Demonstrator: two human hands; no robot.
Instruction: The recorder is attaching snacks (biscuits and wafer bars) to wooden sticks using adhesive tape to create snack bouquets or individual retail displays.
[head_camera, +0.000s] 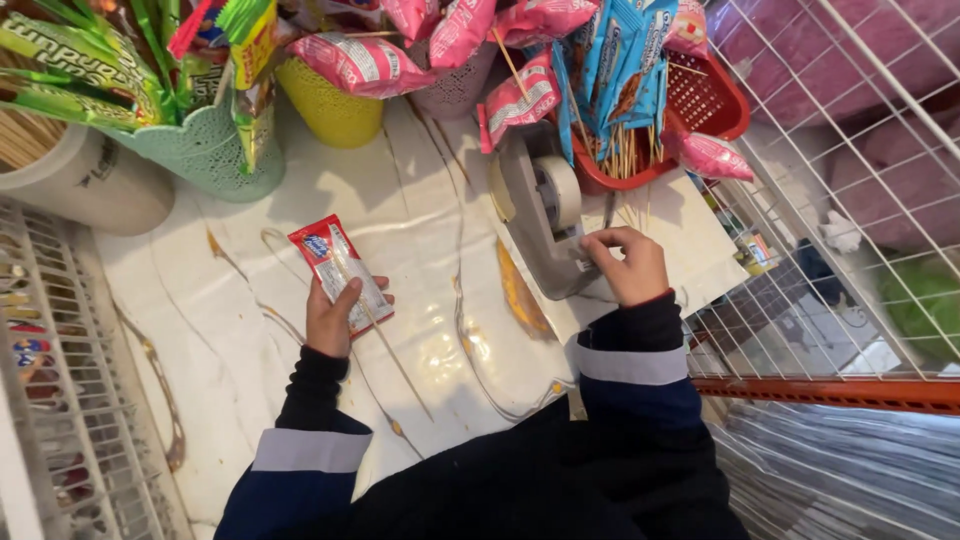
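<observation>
Beside the tape dispenser (548, 215), right hand (632, 266) pinches tape; left hand (335, 318) grips red packet (338, 268).

The tape dispenser (545, 215) looks like dull grey plastic, matt and a little scuffed, and its roll of tape (562, 190) is smooth and faintly shiny. Left of it, the table cover (430, 250) is glossy, creased plastic sheeting with brown stains. The red snack packet (338, 270) in the left hand (333, 320) is shiny foil, with a thin pale wooden skewer (385, 335) laid against it. Behind the dispenser, the red basket (705, 100) is perforated plastic. To its right, the rack (830, 200) is white-coated wire.
</observation>
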